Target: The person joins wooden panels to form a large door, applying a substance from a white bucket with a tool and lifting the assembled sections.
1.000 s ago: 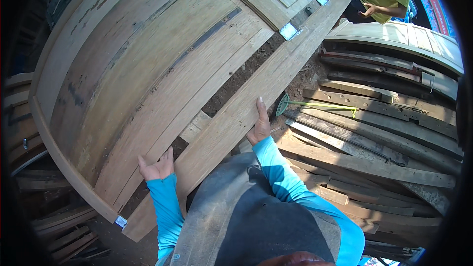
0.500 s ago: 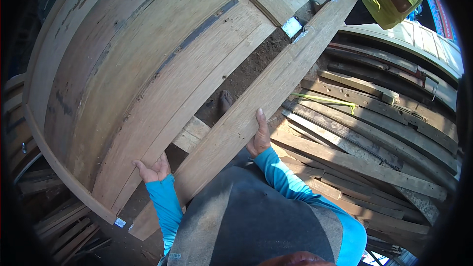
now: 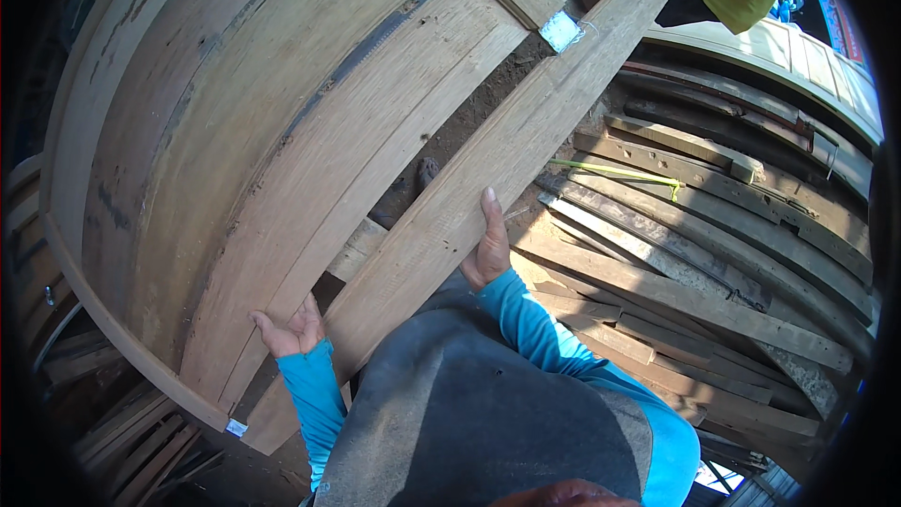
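Roughly grained plank [image 3: 497,164], flat wooden panel [image 3: 235,131], bare hands [image 3: 487,252]

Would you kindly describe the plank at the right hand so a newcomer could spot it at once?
Find the large wooden panel filling the upper left. Across a gap from its lower-right edge runs the long plank. Unlike the boards farther right, it has the right hand at its edge.

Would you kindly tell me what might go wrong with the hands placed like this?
The left hand rests at the edge of the wide panel, beside the gap to the plank, so it might be pinched if that gap narrows. The bare right hand holds the plank's near edge and could pick up splinters.
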Tool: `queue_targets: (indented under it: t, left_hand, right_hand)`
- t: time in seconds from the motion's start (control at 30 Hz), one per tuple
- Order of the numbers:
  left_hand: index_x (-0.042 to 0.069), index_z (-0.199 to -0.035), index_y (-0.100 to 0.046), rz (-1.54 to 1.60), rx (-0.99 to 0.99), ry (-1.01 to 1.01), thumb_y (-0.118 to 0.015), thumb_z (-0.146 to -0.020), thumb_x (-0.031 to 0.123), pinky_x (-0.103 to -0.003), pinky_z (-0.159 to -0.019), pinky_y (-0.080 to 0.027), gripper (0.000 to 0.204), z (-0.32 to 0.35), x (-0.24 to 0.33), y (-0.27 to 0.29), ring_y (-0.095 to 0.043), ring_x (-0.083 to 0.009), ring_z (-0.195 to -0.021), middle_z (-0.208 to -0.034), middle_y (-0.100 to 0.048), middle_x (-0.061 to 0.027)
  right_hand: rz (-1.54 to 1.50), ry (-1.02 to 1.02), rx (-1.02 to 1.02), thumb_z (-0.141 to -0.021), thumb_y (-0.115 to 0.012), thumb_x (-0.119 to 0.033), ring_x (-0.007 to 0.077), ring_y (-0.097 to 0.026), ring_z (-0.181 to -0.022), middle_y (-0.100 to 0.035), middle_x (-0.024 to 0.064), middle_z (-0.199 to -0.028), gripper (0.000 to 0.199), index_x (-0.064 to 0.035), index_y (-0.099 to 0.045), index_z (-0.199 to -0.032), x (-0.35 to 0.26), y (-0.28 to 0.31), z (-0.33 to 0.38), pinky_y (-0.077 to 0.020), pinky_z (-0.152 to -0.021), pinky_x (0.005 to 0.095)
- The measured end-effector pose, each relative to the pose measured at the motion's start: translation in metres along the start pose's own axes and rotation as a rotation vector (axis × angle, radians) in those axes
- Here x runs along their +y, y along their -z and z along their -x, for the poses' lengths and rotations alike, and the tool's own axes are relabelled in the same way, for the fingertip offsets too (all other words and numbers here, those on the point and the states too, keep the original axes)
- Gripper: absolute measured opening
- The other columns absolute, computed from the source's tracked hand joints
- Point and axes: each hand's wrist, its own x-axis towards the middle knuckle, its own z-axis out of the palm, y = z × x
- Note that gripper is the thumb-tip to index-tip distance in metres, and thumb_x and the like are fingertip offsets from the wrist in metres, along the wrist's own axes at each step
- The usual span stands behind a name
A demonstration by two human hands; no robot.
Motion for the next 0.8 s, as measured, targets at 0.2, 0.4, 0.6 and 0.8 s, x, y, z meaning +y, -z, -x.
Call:
queue_targets:
  t: [0.2, 0.4, 0.6, 0.8]
  left_hand:
    - [0.006, -0.137, -0.043, 0.041, 0.035, -0.021, -0.059, -0.090, 0.052, -0.052, -0.104, -0.042, 0.068, 0.012, -0.009, -0.013, -0.048, -0.0346, -0.126, -0.139, -0.049, -0.0143]
    - [0.006, -0.137, -0.044, 0.069, 0.017, 0.026, -0.058, -0.091, 0.051, -0.053, -0.104, -0.042, 0.066, 0.008, -0.005, -0.011, -0.047, -0.0347, -0.127, -0.139, -0.049, -0.0151]
    - [0.008, -0.137, -0.045, 0.063, 0.113, 0.048, -0.057, -0.091, 0.050, -0.054, -0.105, -0.040, 0.063, 0.014, -0.001, -0.017, -0.046, -0.0338, -0.128, -0.139, -0.050, -0.0128]
    - [0.008, -0.135, -0.047, 0.021, 0.021, -0.029, -0.062, -0.088, 0.051, -0.051, -0.103, -0.042, 0.065, 0.014, -0.008, -0.012, -0.048, -0.0334, -0.125, -0.135, -0.051, -0.0142]
  right_hand:
    - [0.034, -0.010, 0.015, -0.089, -0.062, -0.047, 0.0300, -0.048, -0.124, -0.050, 0.0154, -0.134, 0.069, -0.0040, -0.039, -0.138, -0.001, -0.003, 0.005, -0.0363, -0.108, 0.0459]
    - [0.050, -0.023, 0.052, -0.090, -0.062, -0.047, 0.0285, -0.052, -0.119, -0.053, 0.0152, -0.129, 0.068, -0.0035, -0.041, -0.136, 0.004, 0.000, 0.001, -0.0400, -0.105, 0.0450]
    - [0.087, -0.010, 0.071, -0.090, -0.061, -0.047, 0.0275, -0.054, -0.117, -0.056, 0.0141, -0.126, 0.065, -0.0034, -0.042, -0.135, 0.003, 0.000, -0.002, -0.0413, -0.104, 0.0445]
    - [0.060, 0.015, 0.096, -0.090, -0.062, -0.047, 0.0275, -0.054, -0.116, -0.056, 0.0145, -0.126, 0.065, -0.0030, -0.042, -0.134, 0.002, -0.010, 0.002, -0.0420, -0.103, 0.0446]
